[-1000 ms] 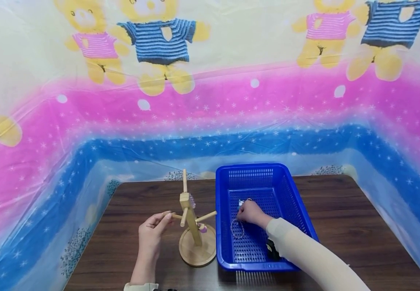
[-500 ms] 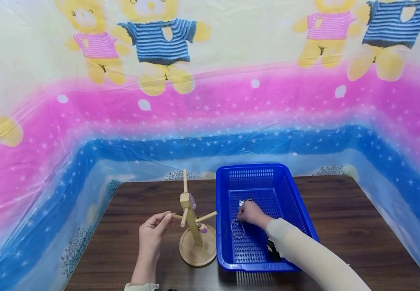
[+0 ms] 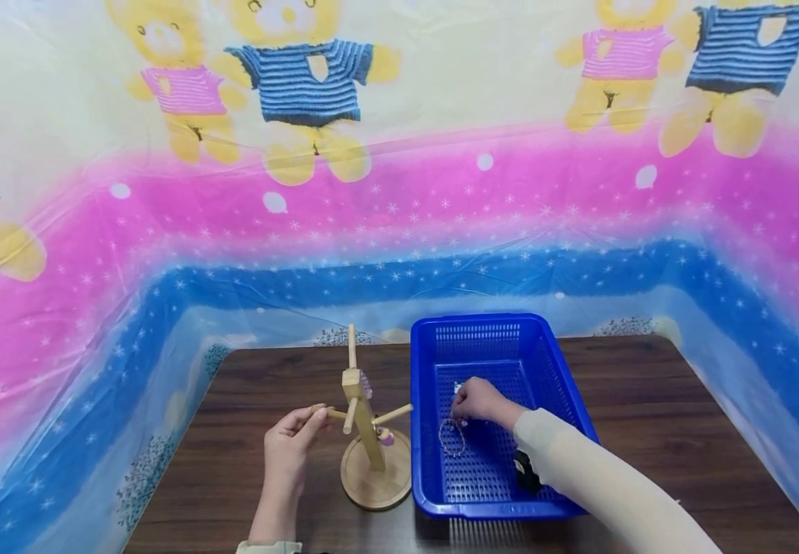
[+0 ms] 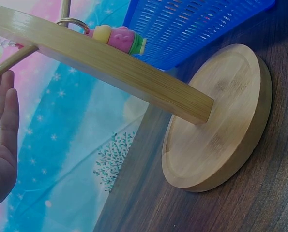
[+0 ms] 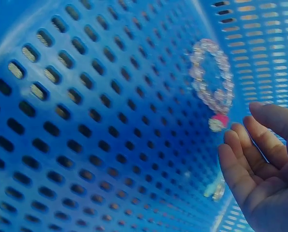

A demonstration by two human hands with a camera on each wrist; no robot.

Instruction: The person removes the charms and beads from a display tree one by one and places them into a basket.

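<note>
A wooden jewellery stand [image 3: 370, 442] with several pegs and a round base [image 4: 221, 121] stands left of the blue basket. With thumb and fingers, my left hand [image 3: 291, 446] pinches the end of its left peg [image 4: 13, 65]. Hanging on the stand is a keychain [image 4: 119, 38] with a pink, yellow and green charm. My right hand [image 3: 482, 404] is inside the basket, fingers loosely bent and apart from the thumb in the right wrist view. Close to its fingertips lies a clear beaded bracelet [image 5: 211, 75] with a pink bead. Another small pale item [image 5: 215, 189] lies below, partly hidden by the fingers.
The blue basket [image 3: 421, 462] stands on the dark wooden table [image 3: 655, 431], close against the stand's base. Purple beads [image 3: 366, 384] hang behind the stand's post. A cartoon-printed cloth [image 3: 399, 285] encloses the back and sides.
My right hand has shifted slightly to the right, and a pink bead beside the bracelet shows beneath it. My left hand stays on the peg.
</note>
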